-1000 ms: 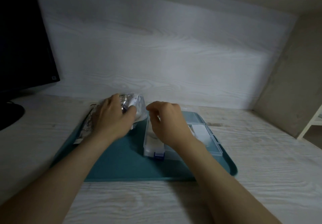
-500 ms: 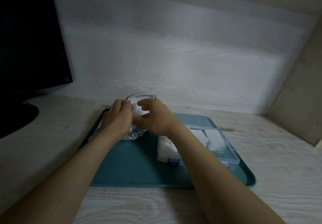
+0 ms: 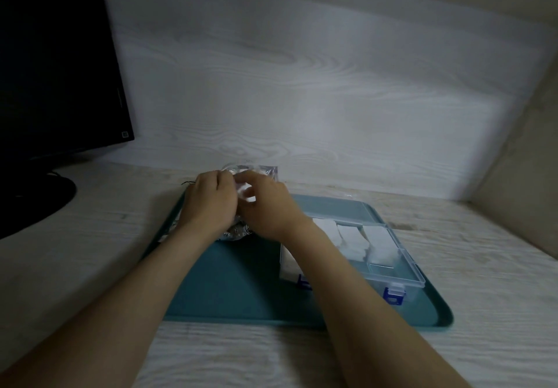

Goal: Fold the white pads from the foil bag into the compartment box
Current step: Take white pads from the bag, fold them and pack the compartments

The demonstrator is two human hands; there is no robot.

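Observation:
A crinkled foil bag [image 3: 259, 171] lies at the back left of a teal tray [image 3: 229, 285]. My left hand [image 3: 210, 203] grips the bag's mouth. My right hand [image 3: 267, 206] pinches a white pad [image 3: 246, 193] at the bag's opening, right beside the left hand. A clear compartment box [image 3: 392, 270] with blue latches sits on the tray's right side, and several folded white pads [image 3: 356, 239] lie in its compartments. My right forearm covers the box's left part.
A dark monitor [image 3: 57, 64] on a round base [image 3: 33, 203] stands at the left on the pale wooden desk [image 3: 498, 267]. A white woodgrain wall runs behind the tray, and a beige side wall closes in at the right.
My right hand left the box and moved left to the bag's mouth, where it now pinches a pad. The left hand stayed on the bag. The camera view shifted left.

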